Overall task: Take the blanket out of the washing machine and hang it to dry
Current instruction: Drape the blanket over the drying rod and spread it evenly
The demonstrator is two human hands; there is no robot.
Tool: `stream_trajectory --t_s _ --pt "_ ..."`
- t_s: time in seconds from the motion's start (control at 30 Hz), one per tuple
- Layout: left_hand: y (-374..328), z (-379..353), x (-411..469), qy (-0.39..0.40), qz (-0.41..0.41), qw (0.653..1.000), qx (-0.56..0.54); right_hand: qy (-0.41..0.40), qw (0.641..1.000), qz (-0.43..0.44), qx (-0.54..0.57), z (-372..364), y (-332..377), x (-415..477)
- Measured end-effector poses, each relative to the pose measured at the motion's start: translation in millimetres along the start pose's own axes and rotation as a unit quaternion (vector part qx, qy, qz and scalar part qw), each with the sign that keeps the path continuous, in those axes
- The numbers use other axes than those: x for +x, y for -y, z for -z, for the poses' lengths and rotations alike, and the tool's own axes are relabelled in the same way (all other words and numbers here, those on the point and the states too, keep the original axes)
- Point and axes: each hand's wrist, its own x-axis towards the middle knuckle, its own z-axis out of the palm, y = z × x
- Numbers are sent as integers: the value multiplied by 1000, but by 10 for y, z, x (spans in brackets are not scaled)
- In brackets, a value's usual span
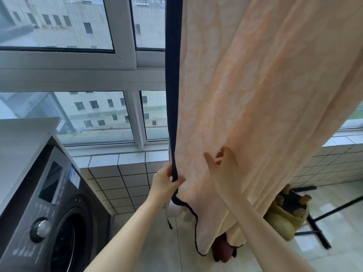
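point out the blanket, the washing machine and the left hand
blanket (pixel 245 95): head view, on the peach patterned cloth, midway down the hanging part
washing machine (pixel 40 229): head view, on its round control dial
left hand (pixel 164 183): head view, on the back of the hand, which pinches the blanket's dark edge

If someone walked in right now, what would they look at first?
The big peach blanket with its dark blue edge, hanging down from above and filling the middle and right of the view. Low down, the left hand pinches that blue edge, and the right hand touches the cloth just beside it. The dark washing machine stands at the lower left.
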Motion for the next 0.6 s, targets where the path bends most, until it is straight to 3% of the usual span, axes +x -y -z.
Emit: stream_trajectory --t_s 0.17,0.43,0.6 --pt "289 -79 -8 -11 45 996 80 4 989 58 -133 -63 -113 83" --pt "735 -24 -151 1 97 981 170 66 968 26 -240 -321 -436 -1" --pt "928 -144 -247 53 133 965 219 120 945 19 -302 -429 -534 -80"
